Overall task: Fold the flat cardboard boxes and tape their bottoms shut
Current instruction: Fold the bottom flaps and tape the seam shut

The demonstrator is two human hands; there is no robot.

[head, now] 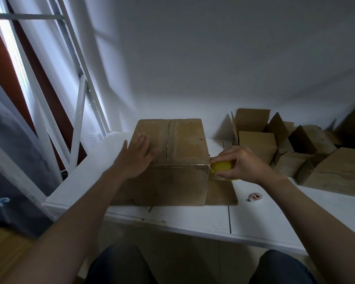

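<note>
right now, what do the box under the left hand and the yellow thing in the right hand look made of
Box: brown cardboard, matte and scuffed, with a flap seam down its top. Yellow dispenser: smooth, faintly shiny, probably plastic. Tape: a clear glossy film, seen as a shiny strip across the box.

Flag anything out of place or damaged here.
The cardboard box is blotchy and scuffed on top. A small red-and-white packet lies loose on the white table beside it. Nothing else stands out.
</note>
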